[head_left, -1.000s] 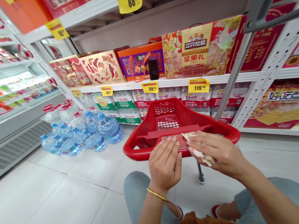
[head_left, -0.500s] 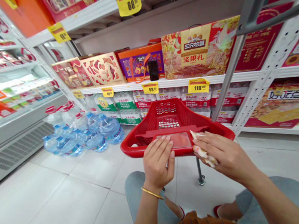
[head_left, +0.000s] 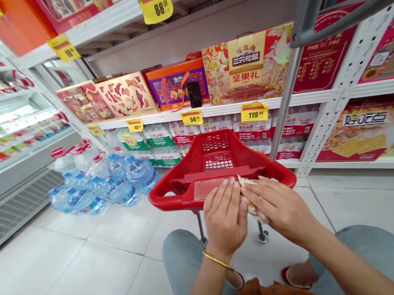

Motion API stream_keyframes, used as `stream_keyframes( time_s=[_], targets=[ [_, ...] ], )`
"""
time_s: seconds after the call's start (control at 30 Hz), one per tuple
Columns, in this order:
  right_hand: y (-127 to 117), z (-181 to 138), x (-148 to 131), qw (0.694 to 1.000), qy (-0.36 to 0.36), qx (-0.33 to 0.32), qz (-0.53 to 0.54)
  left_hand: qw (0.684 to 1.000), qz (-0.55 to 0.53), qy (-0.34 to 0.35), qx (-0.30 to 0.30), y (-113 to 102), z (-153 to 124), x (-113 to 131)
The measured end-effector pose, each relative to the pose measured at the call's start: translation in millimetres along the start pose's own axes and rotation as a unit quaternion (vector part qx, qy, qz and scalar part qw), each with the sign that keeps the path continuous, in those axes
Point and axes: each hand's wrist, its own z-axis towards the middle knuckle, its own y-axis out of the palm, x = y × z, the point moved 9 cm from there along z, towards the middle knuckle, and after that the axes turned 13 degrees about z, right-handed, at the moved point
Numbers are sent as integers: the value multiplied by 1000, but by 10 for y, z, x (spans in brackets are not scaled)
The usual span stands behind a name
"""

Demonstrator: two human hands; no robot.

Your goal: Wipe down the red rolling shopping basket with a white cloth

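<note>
Landmark: a red shopping cart (head_left: pixel 175 198) stands on the white tiled floor (head_left: pixel 88 264) straight in front of the person.
Left hand (head_left: pixel 226 217): lies on the near handle bar of the cart, fingers stretched forward over its top edge. The thumb is hidden, so I cannot tell whether it grips the bar.
Right hand (head_left: pixel 281 206): closed around a crumpled white tissue (head_left: pixel 259 214), pressing it against the cart's handle bar just right of the left hand.
Hands together or apart: together, the fingertips of one meeting those of the other over the handle.
Tissue: bunched between the right fingers and palm. One tip pokes out on top of the cart's handle bar and another below the fingers.
Handle plate (head_left: pixel 203 189): a pale pink panel set in the middle of the cart's handle bar, just left of the left fingertips.
Bangle (head_left: pixel 218 260): a thin gold ring on the left wrist, on the near side of the cart.
Knees (head_left: pixel 185 259): in blue jeans, bent on either side below the cart's handle.
Water jugs (head_left: pixel 126 173): a cluster of big clear bottles on the floor to the left of the cart.
Shelf (head_left: pixel 221 110): white, running behind the cart, with yellow price tags (head_left: pixel 253 111) on its edge.
Gift boxes (head_left: pixel 249 64): red and orange, in a row on the shelf above the cart.
Bottle packs (head_left: pixel 158 138): wrapped packs under that shelf, behind the cart.
Cooler (head_left: pixel 2 148): an open chilled case far left of the cart.
</note>
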Motion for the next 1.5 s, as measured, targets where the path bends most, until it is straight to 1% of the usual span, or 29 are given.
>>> stream_keyframes(
  time_s=[0.17, 0.43, 0.63, 0.7, 0.77, 0.9, 1.0, 1.13, 1.33, 1.5],
  targets=[
    [-64, -33, 96, 1000, 15, 6, 7, 1000, 7, 24, 8, 9, 8, -12],
    [-126, -161, 315, 998, 50, 2, 43, 1000, 7, 15, 12, 37, 33, -67],
    [-206, -195, 443, 996, 75, 2, 50, 1000, 4, 7, 12, 52, 48, -114],
    [-219, -173, 428, 996, 79, 12, 48, 1000, 3, 0, 18, 43, 45, -121],
    [-193, -123, 350, 996, 69, 21, 45, 1000, 1, -7, 21, 38, 39, -127],
    [-3, 5, 102, 999, 20, 7, 27, 1000, -4, -10, 14, 52, 25, -144],
    [80, 53, 35, 1000, 13, 4, 20, 1000, -12, -4, 13, 47, 18, -180],
    [69, 43, 71, 999, 16, 0, 40, 1000, -16, 4, 24, 18, 9, -229],
    [20, -18, 190, 997, 43, 0, 63, 999, -17, 11, 30, -2, 1, -244],
    [-62, -98, 290, 996, 63, 9, 66, 999, -16, 7, 28, -4, 4, -261]
  ],
)
